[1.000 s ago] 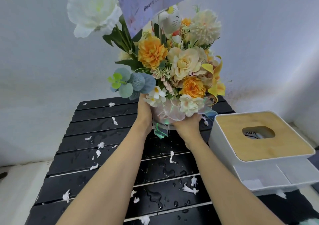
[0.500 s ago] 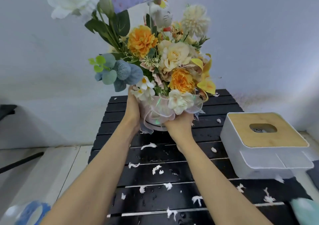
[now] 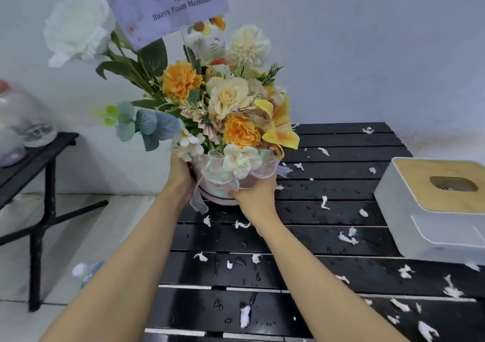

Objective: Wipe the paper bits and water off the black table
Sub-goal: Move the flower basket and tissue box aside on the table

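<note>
Black table (image 3: 341,239) — flower pot (image 3: 218,197) at left edge, tissue box (image 3: 433,210) right.

Two hands of mine, left hand (image 3: 181,176) and right hand (image 3: 256,197), grip one flower pot (image 3: 215,197). The pot holds two orange blooms (image 3: 181,80), one large white flower (image 3: 77,26), one cat figurine (image 3: 210,43) and one lilac card (image 3: 168,2). There are two black desks: one slatted desk (image 3: 341,192) and one side desk (image 3: 44,152) bearing one glass dome (image 3: 21,115). One white tissue box (image 3: 433,210). Paper bits (image 3: 245,314): well over twenty, too scattered to count exactly. Water drops (image 3: 217,303): too many to count.
</note>
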